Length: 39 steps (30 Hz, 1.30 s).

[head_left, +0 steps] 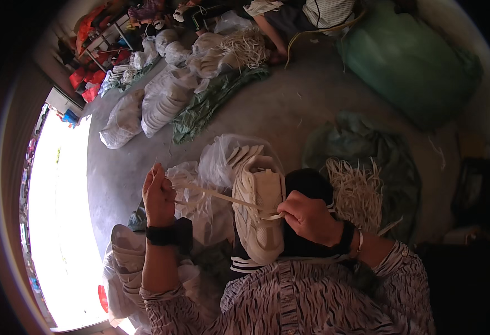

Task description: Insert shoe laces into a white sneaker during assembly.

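A cream shoe upper [254, 223] lies on my lap, its toe end toward me and its tongue end away. Across it stretches a pale flat shoelace [222, 196], running from one hand to the other. My left hand [159, 192] is raised to the left of the shoe, fingers pinched on one part of the lace. Close against the shoe's right side, my right hand [307, 215] is closed on the lace near the lower eyelets. How far the lace is threaded I cannot make out.
A bundle of loose pale laces [356, 192] rests on a dark green sack at my right. Clear plastic bags [217, 162] holding shoe parts stand beyond and left. More filled bags [169, 100] lie farther off. A big green sack [409, 67] and another person's arm [273, 36] are at the back.
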{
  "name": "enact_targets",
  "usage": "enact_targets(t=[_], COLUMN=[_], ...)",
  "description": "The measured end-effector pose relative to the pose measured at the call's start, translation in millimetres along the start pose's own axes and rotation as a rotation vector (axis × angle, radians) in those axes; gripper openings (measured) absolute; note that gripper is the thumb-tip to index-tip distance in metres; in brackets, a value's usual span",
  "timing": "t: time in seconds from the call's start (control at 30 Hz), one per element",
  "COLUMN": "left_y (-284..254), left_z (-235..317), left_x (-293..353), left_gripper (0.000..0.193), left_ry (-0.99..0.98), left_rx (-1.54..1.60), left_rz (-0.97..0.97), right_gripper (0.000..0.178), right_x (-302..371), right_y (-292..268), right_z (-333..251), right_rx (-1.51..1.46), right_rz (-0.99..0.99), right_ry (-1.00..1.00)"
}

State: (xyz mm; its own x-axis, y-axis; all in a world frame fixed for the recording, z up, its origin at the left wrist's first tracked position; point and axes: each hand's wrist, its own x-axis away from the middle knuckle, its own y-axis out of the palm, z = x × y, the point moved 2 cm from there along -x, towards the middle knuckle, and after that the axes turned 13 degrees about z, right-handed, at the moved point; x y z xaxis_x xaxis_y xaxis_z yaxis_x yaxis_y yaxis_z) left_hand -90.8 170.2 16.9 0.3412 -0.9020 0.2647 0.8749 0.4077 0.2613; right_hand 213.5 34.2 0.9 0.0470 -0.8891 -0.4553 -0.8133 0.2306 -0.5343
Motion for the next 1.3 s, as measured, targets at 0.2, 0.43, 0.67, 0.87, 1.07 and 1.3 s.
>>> enact_targets(t=[0.2, 0.43, 0.67, 0.87, 1.07, 1.3], left_y=[-35.2, -57.1, -103.3, -195.9, -77.7, 22.4], left_z=[6.7, 34.4, 7.4, -129.3, -99.3, -87.7], left_x=[-26.8, -14.8, -24.2, -42.7, 32.4, 91.2], left_gripper=[0.005, 0.01, 0.014, 0.027, 0.035, 0.02], left_ry=[-0.034, 0.188, 0.306, 0.358, 0.271, 0.297], left_rx=[0.169, 0.062, -0.239, -0.787, -0.895, -0.562], left_rz=[0.102, 0.049, 0.207, 0.0, -0.194, -0.445], right_gripper=[0.014, 0.018, 0.016, 0.013, 0.018, 0.011], right_x=[15.7, -2.6, 21.4, 46.0, 47.9, -11.3], right_y=[0.4, -17.6, -25.8, -65.5, -73.9, -1.5], right_z=[12.3, 15.5, 18.7, 67.1, 103.1, 25.8], right_rx=[0.045, -0.225, 0.01, -0.356, -0.419, -0.349], right_rz=[-0.199, 0.03, -0.358, 0.096, 0.213, -0.048], right_ry=[0.0, 0.46, 0.195, 1.018, 1.01, 0.488])
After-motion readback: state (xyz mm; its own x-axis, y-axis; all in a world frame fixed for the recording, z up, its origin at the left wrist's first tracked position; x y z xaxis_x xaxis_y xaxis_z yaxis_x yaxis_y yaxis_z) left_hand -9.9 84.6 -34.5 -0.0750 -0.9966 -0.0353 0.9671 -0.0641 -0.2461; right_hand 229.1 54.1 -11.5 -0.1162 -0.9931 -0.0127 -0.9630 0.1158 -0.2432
